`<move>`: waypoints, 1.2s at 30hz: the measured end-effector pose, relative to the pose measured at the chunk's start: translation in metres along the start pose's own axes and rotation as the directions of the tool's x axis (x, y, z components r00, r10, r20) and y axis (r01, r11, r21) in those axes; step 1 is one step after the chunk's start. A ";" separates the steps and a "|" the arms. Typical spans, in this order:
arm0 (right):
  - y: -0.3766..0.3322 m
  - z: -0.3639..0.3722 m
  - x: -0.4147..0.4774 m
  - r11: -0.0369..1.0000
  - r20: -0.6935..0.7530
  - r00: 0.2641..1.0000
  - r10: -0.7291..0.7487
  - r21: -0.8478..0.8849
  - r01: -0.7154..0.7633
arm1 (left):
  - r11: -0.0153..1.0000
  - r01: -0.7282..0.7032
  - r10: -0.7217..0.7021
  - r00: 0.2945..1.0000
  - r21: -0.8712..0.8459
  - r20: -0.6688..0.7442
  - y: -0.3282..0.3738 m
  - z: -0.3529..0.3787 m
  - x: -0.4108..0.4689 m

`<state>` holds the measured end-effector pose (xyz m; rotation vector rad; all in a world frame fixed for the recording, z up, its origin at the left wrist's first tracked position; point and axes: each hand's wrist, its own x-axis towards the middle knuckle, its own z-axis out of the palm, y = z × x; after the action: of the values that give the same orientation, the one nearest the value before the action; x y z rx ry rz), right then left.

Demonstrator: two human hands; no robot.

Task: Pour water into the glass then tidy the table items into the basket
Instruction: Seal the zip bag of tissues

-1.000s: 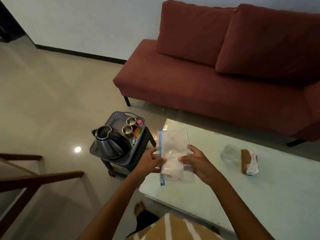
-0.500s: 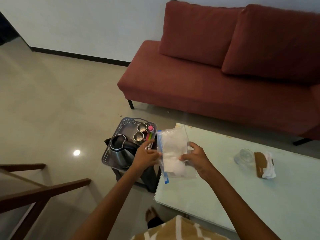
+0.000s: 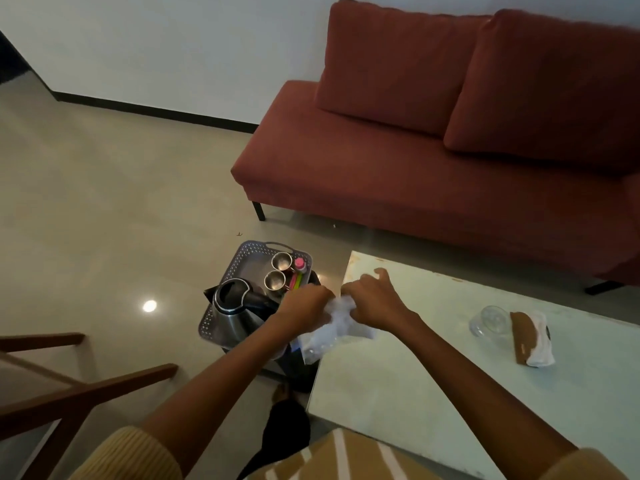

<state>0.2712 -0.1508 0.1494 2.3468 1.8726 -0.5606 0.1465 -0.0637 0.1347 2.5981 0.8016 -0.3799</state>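
Grey perforated plastic basket (image 3: 212,323) sits on a black stool (image 3: 298,374), just beside the left end of the pale green glass-topped table (image 3: 415,393).

Head view, the only one. We see the basket already loaded with a steel electric kettle (image 3: 235,313), two small steel cups (image 3: 277,271), a pink-capped bottle (image 3: 299,263) and some coloured sticks too small to name.

The left hand (image 3: 304,306) and right hand (image 3: 374,303) both grip a crumpled clear plastic zip bag (image 3: 329,332) between them, over the table corner next to the basket. Fingers are curled into the plastic, and one right finger sticks up.

We judge tidying well under way, with the bag likely bound for the basket. Not yet tidied are a clear drinking glass (image 3: 490,322) and a brown-and-white folded cloth (image 3: 530,341) just beside it, both well apart from the hands. We cannot tell whether the glass holds water, so the pour is unconfirmed.

Around these are a dark red fabric sofa (image 3: 415,150) behind the table and a brown wooden rail (image 3: 69,393) at lower left.

In the way: the kettle fills the basket's near half, leaving free room at the far left. The floppy bag may snag on the kettle handle.
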 end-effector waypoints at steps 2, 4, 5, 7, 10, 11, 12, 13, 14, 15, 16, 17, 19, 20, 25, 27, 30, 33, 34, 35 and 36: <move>-0.003 0.000 0.018 1.000 -0.116 0.993 0.028 0.007 -0.027 | 0.997 0.063 -0.064 0.998 -0.035 -0.012 -0.028 -0.015 0.007; -0.013 -0.003 0.037 0.996 -0.234 0.970 0.061 0.077 -0.044 | 0.986 0.127 -0.134 0.989 -0.108 -0.058 -0.065 -0.033 0.016; -0.020 -0.005 0.048 0.990 -0.295 0.952 0.080 0.131 -0.043 | 0.973 0.167 -0.181 0.980 -0.157 -0.079 -0.085 -0.043 0.021; -0.036 -0.009 0.072 0.971 -0.372 0.920 0.125 0.238 -0.036 | 0.939 0.253 -0.285 0.952 -0.233 -0.112 -0.129 -0.063 0.034; -0.062 -0.005 0.109 0.930 -0.270 0.947 0.174 0.361 -0.068 | 0.886 0.360 -0.405 0.908 -0.292 -0.107 -0.193 -0.078 0.058; -0.071 -0.001 0.121 0.914 -0.222 0.958 0.182 0.397 -0.081 | 0.870 0.383 -0.428 0.899 -0.310 -0.091 -0.213 -0.079 0.067; -0.079 0.004 0.131 0.898 -0.189 0.965 0.181 0.431 -0.084 | 0.855 0.401 -0.445 0.893 -0.328 -0.067 -0.232 -0.076 0.076; -0.088 0.009 0.140 0.885 -0.164 0.971 0.176 0.458 -0.083 | 0.840 0.418 -0.458 0.888 -0.345 -0.039 -0.250 -0.072 0.084; -0.096 0.016 0.148 0.876 -0.142 0.976 0.165 0.476 -0.079 | 0.825 0.437 -0.472 0.882 -0.359 -0.009 -0.265 -0.065 0.091; -0.104 0.023 0.155 0.865 -0.104 0.982 0.155 0.495 -0.084 | 0.807 0.460 -0.487 0.873 -0.370 0.023 -0.279 -0.056 0.097; -0.112 0.030 0.162 0.849 -0.074 0.987 0.142 0.521 -0.083 | 0.791 0.480 -0.500 0.865 -0.379 0.051 -0.291 -0.044 0.102; -0.120 0.037 0.168 0.826 -0.047 0.990 0.136 0.557 -0.087 | 0.779 0.495 -0.510 0.857 -0.385 0.071 -0.300 -0.032 0.106; -0.132 0.051 0.180 0.778 0.000 0.992 0.127 0.620 -0.100 | 0.761 0.515 -0.521 0.848 -0.396 0.102 -0.314 -0.007 0.114; -0.138 0.059 0.186 0.764 0.022 0.992 0.121 0.637 -0.107 | 0.751 0.522 -0.524 0.844 -0.405 0.115 -0.319 0.005 0.118; -0.161 0.087 0.205 0.753 0.151 0.988 0.044 0.644 -0.132 | 0.673 0.547 -0.529 0.826 -0.498 0.192 -0.335 0.055 0.140; -0.168 0.098 0.209 0.779 0.197 0.980 0.012 0.613 -0.133 | 0.623 0.569 -0.545 0.808 -0.537 0.224 -0.342 0.073 0.150; -0.176 0.114 0.210 0.814 0.205 0.979 0.011 0.567 -0.128 | 0.528 0.603 -0.557 0.777 -0.598 0.292 -0.355 0.096 0.161; -0.178 0.127 0.210 0.831 0.193 0.981 0.031 0.541 -0.132 | 0.512 0.588 -0.514 0.794 -0.626 0.325 -0.360 0.111 0.167; -0.178 0.131 0.210 0.837 0.183 0.982 0.037 0.531 -0.131 | 0.513 0.585 -0.503 0.798 -0.628 0.332 -0.361 0.114 0.168; -0.179 0.133 0.209 0.846 0.175 0.984 0.041 0.518 -0.127 | 0.526 0.580 -0.486 0.805 -0.622 0.340 -0.362 0.117 0.169; -0.180 0.135 0.208 0.855 0.167 0.985 0.042 0.503 -0.122 | 0.551 0.574 -0.463 0.814 -0.605 0.351 -0.363 0.117 0.170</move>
<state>0.1062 0.0466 -0.0175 2.5708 1.7005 -1.3323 0.0538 0.2405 -0.1353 1.5652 1.3575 -0.3421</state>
